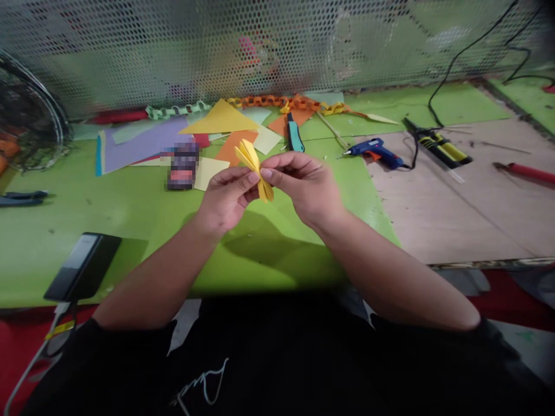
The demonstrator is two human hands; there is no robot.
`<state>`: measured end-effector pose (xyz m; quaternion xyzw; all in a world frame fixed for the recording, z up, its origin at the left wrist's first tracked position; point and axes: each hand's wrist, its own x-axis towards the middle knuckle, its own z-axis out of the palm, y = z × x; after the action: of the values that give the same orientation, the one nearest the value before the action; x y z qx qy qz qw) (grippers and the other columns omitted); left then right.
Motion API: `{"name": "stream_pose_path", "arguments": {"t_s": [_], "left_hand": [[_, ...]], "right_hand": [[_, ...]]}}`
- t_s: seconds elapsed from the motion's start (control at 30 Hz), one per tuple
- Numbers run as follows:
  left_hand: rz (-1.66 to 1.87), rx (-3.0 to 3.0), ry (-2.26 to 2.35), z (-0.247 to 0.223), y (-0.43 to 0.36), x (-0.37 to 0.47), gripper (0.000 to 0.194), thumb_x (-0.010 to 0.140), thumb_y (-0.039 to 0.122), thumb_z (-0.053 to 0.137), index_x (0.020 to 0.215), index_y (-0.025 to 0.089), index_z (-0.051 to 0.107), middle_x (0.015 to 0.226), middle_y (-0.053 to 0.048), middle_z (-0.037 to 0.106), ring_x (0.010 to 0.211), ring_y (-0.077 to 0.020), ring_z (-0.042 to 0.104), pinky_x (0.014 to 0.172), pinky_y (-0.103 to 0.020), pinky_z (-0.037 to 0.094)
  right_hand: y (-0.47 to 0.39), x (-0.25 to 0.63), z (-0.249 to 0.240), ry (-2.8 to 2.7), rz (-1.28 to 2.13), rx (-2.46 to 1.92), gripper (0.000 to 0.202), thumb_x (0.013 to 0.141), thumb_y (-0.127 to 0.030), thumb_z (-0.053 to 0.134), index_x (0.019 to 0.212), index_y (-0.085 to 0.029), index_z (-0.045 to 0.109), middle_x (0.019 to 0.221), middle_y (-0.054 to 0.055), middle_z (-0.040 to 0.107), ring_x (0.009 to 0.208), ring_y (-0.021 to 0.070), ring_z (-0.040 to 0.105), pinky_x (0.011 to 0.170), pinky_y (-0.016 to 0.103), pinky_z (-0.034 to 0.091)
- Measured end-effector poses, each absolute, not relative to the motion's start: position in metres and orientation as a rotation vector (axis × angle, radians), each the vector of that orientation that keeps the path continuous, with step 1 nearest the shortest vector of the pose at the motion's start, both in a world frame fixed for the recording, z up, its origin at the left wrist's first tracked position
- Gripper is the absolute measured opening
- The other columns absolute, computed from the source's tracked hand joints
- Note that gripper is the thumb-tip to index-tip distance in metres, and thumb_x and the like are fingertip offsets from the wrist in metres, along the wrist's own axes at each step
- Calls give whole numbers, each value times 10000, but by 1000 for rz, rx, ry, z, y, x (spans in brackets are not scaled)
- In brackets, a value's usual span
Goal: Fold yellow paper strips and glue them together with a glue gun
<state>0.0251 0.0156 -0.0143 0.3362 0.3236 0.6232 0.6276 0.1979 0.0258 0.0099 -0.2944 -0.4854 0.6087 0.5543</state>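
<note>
A pleated yellow paper piece (248, 155) is pinched at its middle between both hands, its folds fanning out above and below the fingers. My left hand (228, 196) grips it from the left with thumb and fingers together. From the right, my right hand (307, 185) pinches the same spot, its thumb close to the left thumb. Both hands are held above the green table (151, 231). Just behind them lie an orange sheet (229, 147) and a pale yellow sheet (211, 172).
Behind are a paper chain (260, 101), a yellow sheet (223, 120), purple paper (145, 141) and a teal cutter (295, 136). A blue glue gun (377, 152) and pliers (442, 147) lie right. At left are a power bank (82, 266) and dark pliers (23, 198).
</note>
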Motion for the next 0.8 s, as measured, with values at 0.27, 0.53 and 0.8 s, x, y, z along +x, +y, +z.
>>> {"name": "stream_pose_path", "arguments": {"t_s": [0.27,0.53,0.8], "left_hand": [[1443,742,842,-19,18,25,206,800,268,1040,857,297,844,883,56,869,813,-146,839,773,-284,705],[1434,788,807,-24,24,20,73,939,330,943,963,318,875,944,50,874,879,-145,838,860,-301,690],[1411,784,836,-16,19,18,233,808,421,1043,899,297,867,956,20,869,994,-209,847,864,-337,677]], "right_hand": [[22,200,9,-1313,1341,-705,223,896,-481,976,999,-292,915,1066,31,858,1000,212,775,987,380,669],[29,204,0,-1435,1351,-569,246,1004,-237,785,1170,-357,921,1241,20,780,1280,227,705,1219,407,553],[36,214,3,-1623,1265,-559,345,937,-300,778,1265,-249,869,1296,73,843,1217,274,769,1144,466,620]]}}
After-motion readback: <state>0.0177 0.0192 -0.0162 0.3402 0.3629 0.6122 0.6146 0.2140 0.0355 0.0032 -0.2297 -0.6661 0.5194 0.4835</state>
